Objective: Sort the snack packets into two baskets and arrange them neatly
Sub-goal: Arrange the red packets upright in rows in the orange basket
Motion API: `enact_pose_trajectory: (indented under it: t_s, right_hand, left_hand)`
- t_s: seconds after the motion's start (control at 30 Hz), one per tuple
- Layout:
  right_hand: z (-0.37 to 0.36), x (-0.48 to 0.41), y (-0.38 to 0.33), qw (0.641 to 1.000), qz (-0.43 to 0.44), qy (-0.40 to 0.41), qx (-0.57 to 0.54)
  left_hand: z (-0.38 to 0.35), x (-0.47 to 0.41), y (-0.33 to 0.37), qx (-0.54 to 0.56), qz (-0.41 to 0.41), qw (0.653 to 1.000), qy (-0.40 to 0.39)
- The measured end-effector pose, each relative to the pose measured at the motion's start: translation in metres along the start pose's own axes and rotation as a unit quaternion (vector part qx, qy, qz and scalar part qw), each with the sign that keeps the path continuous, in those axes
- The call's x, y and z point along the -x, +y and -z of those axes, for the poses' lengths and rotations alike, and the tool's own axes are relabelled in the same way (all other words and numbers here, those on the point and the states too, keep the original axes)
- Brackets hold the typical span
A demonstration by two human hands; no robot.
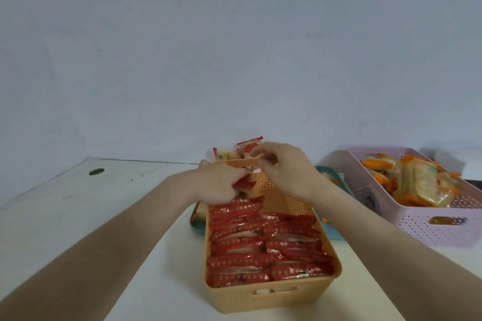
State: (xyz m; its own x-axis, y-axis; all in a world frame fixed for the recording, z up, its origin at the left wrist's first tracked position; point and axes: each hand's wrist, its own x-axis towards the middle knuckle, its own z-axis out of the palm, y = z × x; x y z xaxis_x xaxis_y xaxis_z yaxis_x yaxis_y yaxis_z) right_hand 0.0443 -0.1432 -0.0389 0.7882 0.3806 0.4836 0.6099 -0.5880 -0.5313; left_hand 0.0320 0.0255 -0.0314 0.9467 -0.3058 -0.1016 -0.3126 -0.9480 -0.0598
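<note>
Orange basket [271, 294] mostly filled, with its far end bare. Left hand [219, 185] grips a packet [243, 184] there; right hand [284, 169] curls alongside, its hold unclear.

Red dotted packets [260, 245] fill an orange basket [273, 297]; another basket [430, 232] is pink.

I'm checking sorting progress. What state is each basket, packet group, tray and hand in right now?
Orange basket: upright, two rows of red packets, far end unfilled.
Pink basket: upright, orange packets piled loosely inside.
Tray: flat, under the orange basket.
Left hand: grips one red packet at the left row's far end.
Right hand: fingers curled by the orange basket's far rim; grip unclear.
</note>
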Motion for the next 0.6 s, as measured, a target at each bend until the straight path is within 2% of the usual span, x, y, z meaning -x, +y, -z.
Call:
enact_pose_trajectory:
  t_s: [0.07, 0.13, 0.3, 0.4, 0.5, 0.6]
  right_hand:
    - [0.000, -0.002, 0.005, 0.994, -0.065, -0.089, -0.014]
    - [-0.006, -0.002, 0.005, 0.982, -0.094, -0.166, -0.008]
    - [-0.017, -0.009, -0.012, 0.944, -0.195, -0.263, -0.048]
    - [-0.024, -0.012, -0.016, 0.942, -0.198, -0.268, -0.035]
    - [-0.028, -0.012, -0.010, 0.919, -0.268, -0.251, -0.140]
    - [-0.025, -0.011, -0.010, 0.902, -0.289, -0.252, -0.196]
  left_hand:
    - [-0.002, -0.004, 0.001, -0.001, 0.009, 0.999, -0.040]
    - [-0.003, -0.005, 0.001, 0.028, 0.010, 0.999, -0.044]
    - [-0.006, 0.005, -0.002, 0.020, 0.005, 0.999, 0.043]
    - [-0.010, 0.013, -0.011, 0.037, 0.000, 0.997, 0.074]
    - [-0.013, 0.024, -0.015, 0.143, 0.008, 0.983, 0.116]
    - [-0.026, 0.030, -0.015, 0.175, -0.026, 0.975, 0.135]
